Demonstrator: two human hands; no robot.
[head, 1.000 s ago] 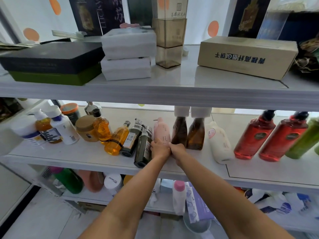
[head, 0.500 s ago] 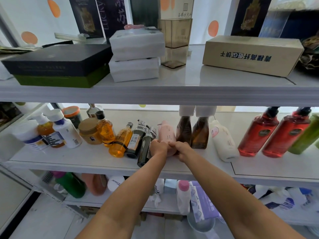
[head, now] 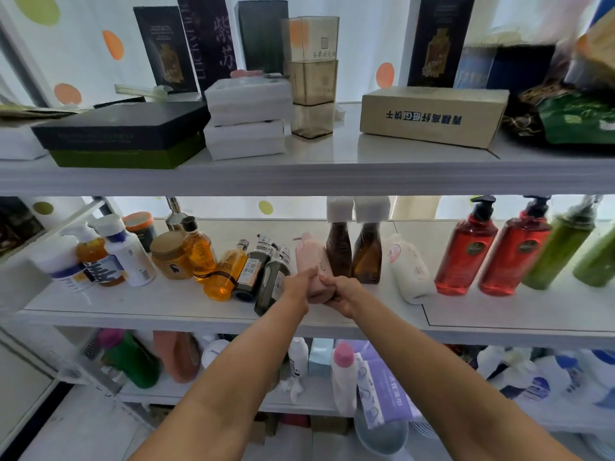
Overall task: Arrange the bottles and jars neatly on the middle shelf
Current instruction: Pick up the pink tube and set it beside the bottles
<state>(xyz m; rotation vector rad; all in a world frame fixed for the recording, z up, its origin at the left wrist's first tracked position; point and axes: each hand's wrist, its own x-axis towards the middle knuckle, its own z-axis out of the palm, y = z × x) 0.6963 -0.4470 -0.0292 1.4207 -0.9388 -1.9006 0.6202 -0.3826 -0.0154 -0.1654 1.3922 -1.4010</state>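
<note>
arms stretched forward, left grip (head: 298,285) and right grip (head: 343,293) clasp one pink bottle (head: 312,257).

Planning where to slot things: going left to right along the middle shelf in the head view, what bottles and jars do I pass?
Upright white bottle → tan-lidded jar → lying amber bottle → pink bottle → brown bottles → lying white bottle → red pump bottles → green bottle.

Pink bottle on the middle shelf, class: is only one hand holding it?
No, the left hand and the right hand both grip the pink bottle at its lower end.
</note>
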